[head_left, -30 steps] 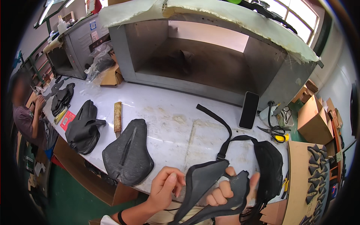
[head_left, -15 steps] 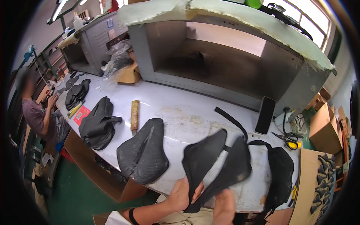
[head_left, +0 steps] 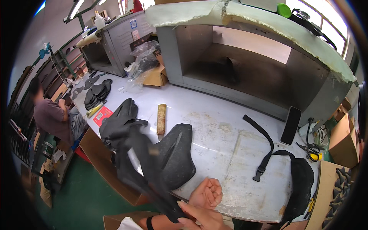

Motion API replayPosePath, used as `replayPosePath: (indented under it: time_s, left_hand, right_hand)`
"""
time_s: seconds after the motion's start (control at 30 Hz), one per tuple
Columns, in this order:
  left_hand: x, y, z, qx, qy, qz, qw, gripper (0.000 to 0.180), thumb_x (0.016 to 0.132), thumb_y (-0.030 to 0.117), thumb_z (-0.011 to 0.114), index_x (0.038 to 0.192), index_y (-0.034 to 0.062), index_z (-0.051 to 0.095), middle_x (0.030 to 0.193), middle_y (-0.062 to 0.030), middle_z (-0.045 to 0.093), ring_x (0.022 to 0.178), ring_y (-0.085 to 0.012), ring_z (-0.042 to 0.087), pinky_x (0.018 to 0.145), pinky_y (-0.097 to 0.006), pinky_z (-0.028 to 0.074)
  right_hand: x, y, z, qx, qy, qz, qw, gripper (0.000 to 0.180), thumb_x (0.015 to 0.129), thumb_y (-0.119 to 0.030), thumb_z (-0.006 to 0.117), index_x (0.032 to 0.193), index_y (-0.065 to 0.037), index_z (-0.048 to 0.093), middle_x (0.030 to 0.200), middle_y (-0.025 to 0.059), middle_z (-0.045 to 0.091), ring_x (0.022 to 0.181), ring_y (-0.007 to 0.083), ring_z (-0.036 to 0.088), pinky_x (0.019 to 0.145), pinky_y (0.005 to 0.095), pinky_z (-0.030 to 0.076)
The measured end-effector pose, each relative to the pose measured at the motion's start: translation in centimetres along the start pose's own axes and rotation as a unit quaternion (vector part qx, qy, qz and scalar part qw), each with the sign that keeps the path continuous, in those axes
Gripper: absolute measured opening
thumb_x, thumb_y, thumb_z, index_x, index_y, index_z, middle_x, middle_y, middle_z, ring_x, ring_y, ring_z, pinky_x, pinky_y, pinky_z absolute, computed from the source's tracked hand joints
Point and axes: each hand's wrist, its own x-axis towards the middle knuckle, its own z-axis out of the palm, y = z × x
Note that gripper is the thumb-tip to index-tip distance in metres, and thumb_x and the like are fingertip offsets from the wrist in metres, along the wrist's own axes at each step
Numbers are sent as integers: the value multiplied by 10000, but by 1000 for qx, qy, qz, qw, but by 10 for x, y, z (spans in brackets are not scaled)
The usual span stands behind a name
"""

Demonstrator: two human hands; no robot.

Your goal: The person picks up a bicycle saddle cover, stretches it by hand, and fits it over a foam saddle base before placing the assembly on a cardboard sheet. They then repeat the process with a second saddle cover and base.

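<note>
A blurred black padded panel (head_left: 142, 168) is gripped at its lower end by the right hand (head_left: 201, 218) off the worktable's (head_left: 230, 130) near edge; the left hand (head_left: 207, 193) is curled shut, empty, just beside. One like panel (head_left: 177, 153) already lies on the table near that edge, so the work is judged partly done. The held piece's shape is smeared, and the grip itself is partly cut off by the frame's bottom.
</note>
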Motion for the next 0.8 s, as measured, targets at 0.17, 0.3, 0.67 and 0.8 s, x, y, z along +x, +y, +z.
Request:
replayPosePath:
  time_s: [0.17,0.3,0.67,0.8]
  left_hand:
    - [-4,8,13,108,-30,-25,993,458,1018,441,334,997,46,564,750,-79,562,554,-175,496,478,-270,359]
    - [-8,24,23,478,66,-10,876,429,1020,394,365,941,39,591,606,-17,523,501,-87,456,469,-236,357]
    - [0,0,48,785,-70,105,607,212,963,211,560,941,15,638,590,34,486,520,-44,384,475,-228,326]
    - [0,-4,47,789,-67,113,601,217,961,215,567,939,11,639,601,25,496,528,-47,396,481,-230,338]
  right_hand:
    - [0,-6,-39,-7,147,-63,987,258,825,-75,726,1038,46,643,719,118,652,577,155,604,509,272,470]
    - [-60,10,-90,-56,236,73,967,158,819,-17,700,962,20,645,706,96,582,531,151,529,476,275,430]
    - [-294,-24,-309,34,804,134,578,148,911,-128,584,1016,-29,549,814,61,602,674,167,599,613,272,523]
    - [-437,13,-419,117,863,108,479,237,892,-111,583,1084,-21,476,958,129,590,801,229,617,679,330,548]
